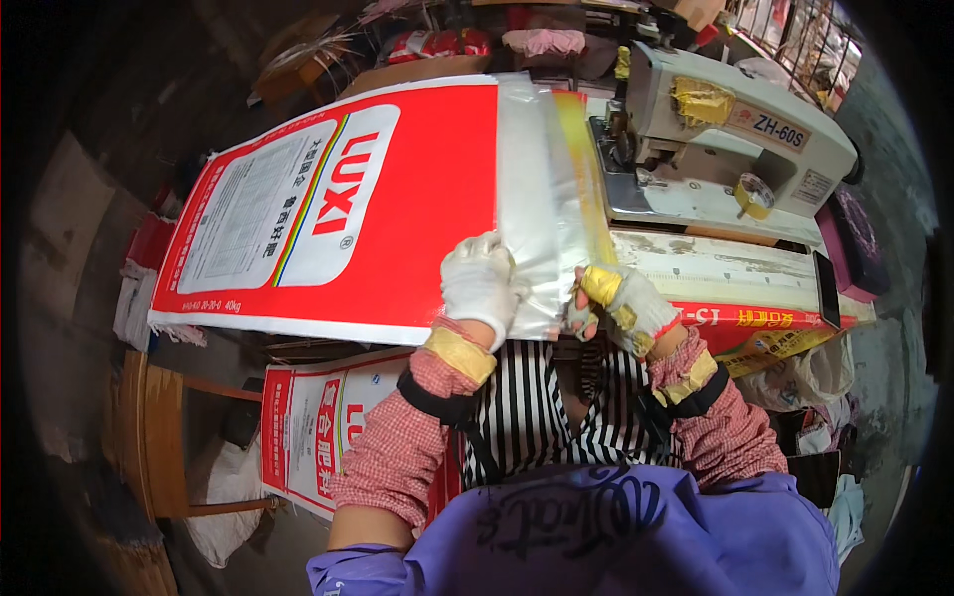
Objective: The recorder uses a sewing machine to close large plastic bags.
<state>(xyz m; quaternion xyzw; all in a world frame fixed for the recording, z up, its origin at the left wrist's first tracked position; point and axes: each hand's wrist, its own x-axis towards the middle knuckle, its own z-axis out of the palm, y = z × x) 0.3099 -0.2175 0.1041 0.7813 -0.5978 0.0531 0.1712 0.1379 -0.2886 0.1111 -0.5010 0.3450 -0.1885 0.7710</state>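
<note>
In the head view, the left hand [479,283], loosely curled, rests on the red-and-white sack [427,189], seemingly steadying it; any pinch is unclear. The sack extends leftward and beyond, its clear liner [527,169] reaching the half-closed right hand [636,310], whose grip I cannot tell.

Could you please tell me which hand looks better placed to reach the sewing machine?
Probably the right hand: it is nearer the sewing machine, while the left hand lies farther left, over the red-and-white bag.
</note>
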